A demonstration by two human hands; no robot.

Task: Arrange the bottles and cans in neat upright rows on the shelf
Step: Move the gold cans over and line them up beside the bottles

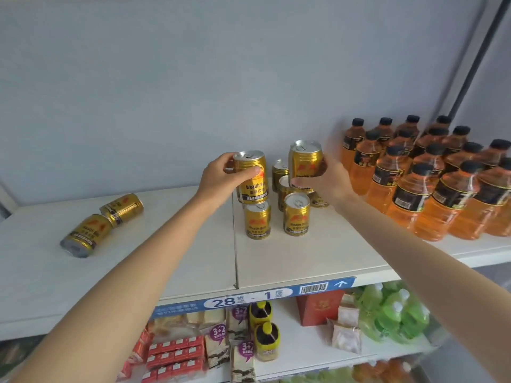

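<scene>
My left hand (221, 176) grips a gold can (253, 183) upright, held above another upright can (257, 219) at the front of the white shelf (290, 261). My right hand (327, 179) holds a second gold can (304, 161) upright above a cluster of standing cans; one of these (296, 214) stands at the front. Behind the held cans more cans (279, 174) are partly hidden. Two gold cans lie on their sides at the shelf's left, one nearer (83, 234) and one farther back (123, 207). Orange bottles (420, 178) with black caps stand in rows on the right.
The back wall is pale blue. A blue label strip (276, 295) runs along the shelf's front edge. Below it, a lower shelf carries snack packs (174, 355), yellow-lidded jars (266, 338), a red box (318, 306) and green bottles (395, 313).
</scene>
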